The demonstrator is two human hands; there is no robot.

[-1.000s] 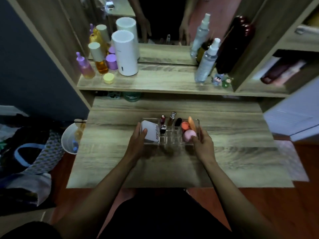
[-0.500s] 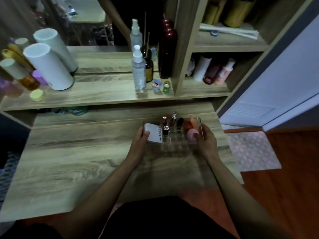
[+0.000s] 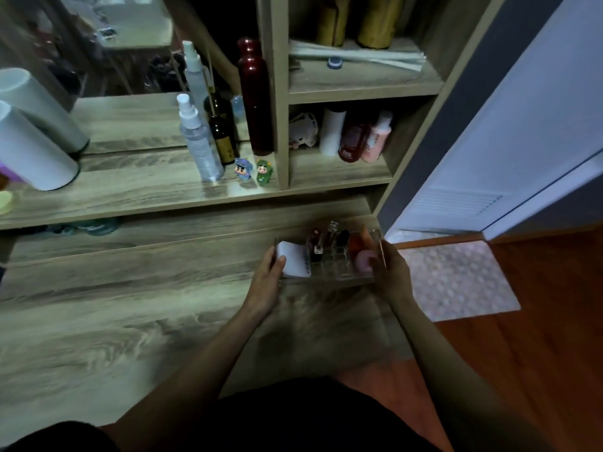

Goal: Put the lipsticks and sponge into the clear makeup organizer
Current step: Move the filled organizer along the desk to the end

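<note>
Both hands on the clear makeup organizer [image 3: 329, 272], which sits near the right end of the wooden surface [image 3: 130, 314]. Left hand [image 3: 269, 278] grips the organizer's left end, fingers [image 3: 280, 263] wrapped against a white box [image 3: 293, 258] standing in the left compartment. Right hand [image 3: 390, 272] clasps the right end wall, thumb over the rim.

Contents: lipsticks [image 3: 316, 244] upright in the small middle cells, at least three or four tubes, one with a silver cap, one black. Pink sponge [image 3: 363, 261] in the right compartment at the front, an orange sponge-like piece [image 3: 359, 241] behind it. Frame is blurred, so I can't tell whether the organizer is resting flat or slightly lifted.

Around it: shelf [image 3: 146, 190] above the surface carries a clear spray bottle [image 3: 197, 141], a dark brown bottle [image 3: 222, 138], a tall dark red bottle [image 3: 254, 96], two small figurines [image 3: 254, 169] and a white cylinder [image 3: 29, 151] at far left. A pink mat [image 3: 456, 278] lies on the floor to the right.
</note>
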